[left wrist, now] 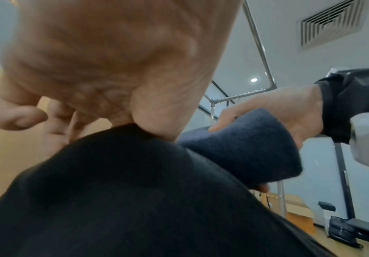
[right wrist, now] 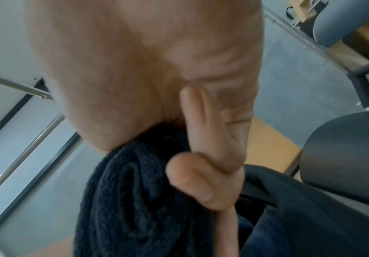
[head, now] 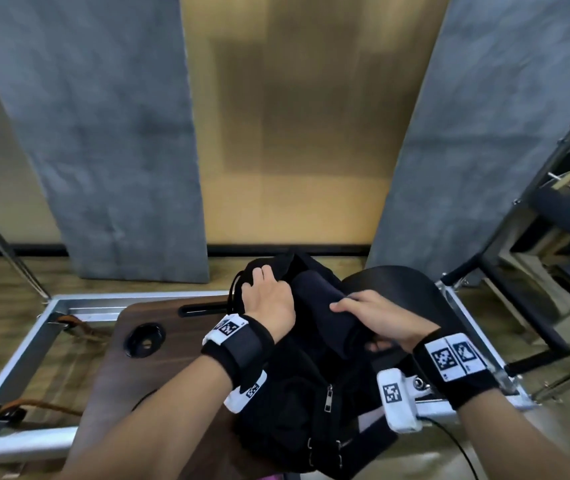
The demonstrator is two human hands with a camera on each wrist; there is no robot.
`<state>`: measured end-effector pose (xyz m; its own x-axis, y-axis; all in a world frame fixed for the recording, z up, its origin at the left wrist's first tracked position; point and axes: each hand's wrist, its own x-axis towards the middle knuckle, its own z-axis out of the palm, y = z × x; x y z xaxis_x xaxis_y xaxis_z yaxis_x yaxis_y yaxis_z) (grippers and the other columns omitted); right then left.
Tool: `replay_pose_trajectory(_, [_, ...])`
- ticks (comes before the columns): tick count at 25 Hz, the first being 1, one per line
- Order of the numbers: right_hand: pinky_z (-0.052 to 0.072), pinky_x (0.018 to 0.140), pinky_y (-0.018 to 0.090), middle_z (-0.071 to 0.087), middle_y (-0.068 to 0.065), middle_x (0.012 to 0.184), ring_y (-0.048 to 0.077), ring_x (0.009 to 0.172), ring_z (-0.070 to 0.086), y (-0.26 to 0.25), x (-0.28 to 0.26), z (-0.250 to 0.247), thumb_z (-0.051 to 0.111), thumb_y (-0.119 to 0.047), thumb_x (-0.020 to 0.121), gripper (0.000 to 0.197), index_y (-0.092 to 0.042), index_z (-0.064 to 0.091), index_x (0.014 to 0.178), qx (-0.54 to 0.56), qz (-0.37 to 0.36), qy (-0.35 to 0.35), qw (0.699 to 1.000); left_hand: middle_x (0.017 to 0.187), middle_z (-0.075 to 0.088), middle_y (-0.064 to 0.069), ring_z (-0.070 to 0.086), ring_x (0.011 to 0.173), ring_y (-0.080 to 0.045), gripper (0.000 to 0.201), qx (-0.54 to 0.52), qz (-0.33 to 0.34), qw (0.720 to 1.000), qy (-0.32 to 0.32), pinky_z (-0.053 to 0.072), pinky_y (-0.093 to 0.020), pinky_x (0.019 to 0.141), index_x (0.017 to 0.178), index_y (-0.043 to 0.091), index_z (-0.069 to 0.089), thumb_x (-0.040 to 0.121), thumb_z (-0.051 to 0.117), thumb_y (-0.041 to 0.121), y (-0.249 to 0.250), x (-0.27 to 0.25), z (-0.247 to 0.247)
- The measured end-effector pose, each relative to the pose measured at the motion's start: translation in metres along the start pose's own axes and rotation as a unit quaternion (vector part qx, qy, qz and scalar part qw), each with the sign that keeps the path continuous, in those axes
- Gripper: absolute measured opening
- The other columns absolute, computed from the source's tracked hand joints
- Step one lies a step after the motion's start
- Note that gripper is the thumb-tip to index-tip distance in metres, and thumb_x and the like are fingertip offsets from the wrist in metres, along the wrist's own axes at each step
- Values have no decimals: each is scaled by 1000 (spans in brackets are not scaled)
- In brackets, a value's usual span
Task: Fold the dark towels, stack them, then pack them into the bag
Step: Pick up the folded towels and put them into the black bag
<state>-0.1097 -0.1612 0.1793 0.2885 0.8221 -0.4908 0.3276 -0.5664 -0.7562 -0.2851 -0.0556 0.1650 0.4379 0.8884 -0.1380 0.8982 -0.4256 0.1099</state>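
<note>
The black backpack sits at the table's right edge. The right hand wraps its grip around dark folded towels in the backpack's open top. Farther back, the left hand grips the backpack's rim.

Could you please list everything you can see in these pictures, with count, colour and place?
towels: folded bundle, count unclear, dark navy, going into the bag's mouth
bag: one, black, on the table's right part
table: one, dark wood, inside a metal frame
chair: one, black, behind the bag
wall panels: two, grey, against the far wall
left hand: grips the bag's rim
right hand: grips the towels
</note>
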Motion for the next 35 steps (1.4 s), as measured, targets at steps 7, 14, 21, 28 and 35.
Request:
replay_pose_trajectory(7, [44, 40, 27, 68, 13, 81, 27, 48, 61, -31, 54, 29, 58, -51, 96, 51, -4, 55, 116, -40, -26, -25, 999, 160, 15, -10, 53, 125, -37, 90, -59, -1, 998, 3, 49, -43, 94, 166, 8, 8, 95, 63, 9, 3, 14, -3])
replay_pose_trajectory(14, [45, 111, 50, 44, 25, 153, 42, 136, 51, -43, 95, 64, 52, -41, 105, 81, 0, 9, 159, -203, -11, -8, 979, 170, 4, -5, 66, 102, -38, 99, -105, -5, 994, 21, 44, -38, 76, 168, 17, 4, 89, 63, 3, 2, 19, 2])
replay_pose_trajectory(21, [40, 114, 50, 44, 24, 155, 40, 141, 47, -72, 105, 65, 51, -32, 105, 84, -8, -3, 164, -352, -32, -5, 935, 168, 7, -2, 61, 84, -35, 100, -107, 1, 994, 30, 40, -38, 70, 168, 19, 6, 86, 61, 3, 4, 20, 10])
replay_pose_trajectory(28, [48, 106, 39, 57, 19, 144, 36, 128, 59, -58, 125, 50, 59, -22, 100, 75, -15, 19, 163, -215, -142, -42, 965, 168, 5, 5, 59, 87, -30, 99, -126, 8, 992, -14, 47, -40, 72, 168, 24, 5, 86, 56, 1, 2, 13, 10])
replay_pose_trajectory(35, [50, 103, 37, 65, 17, 135, 36, 125, 61, -81, 108, 21, 58, -20, 97, 36, -14, 64, 132, -313, -198, 21, 929, 171, -4, 5, 61, 88, -31, 94, -173, 26, 983, -59, 54, -45, 85, 169, 28, 0, 95, 54, 9, 6, 4, 8])
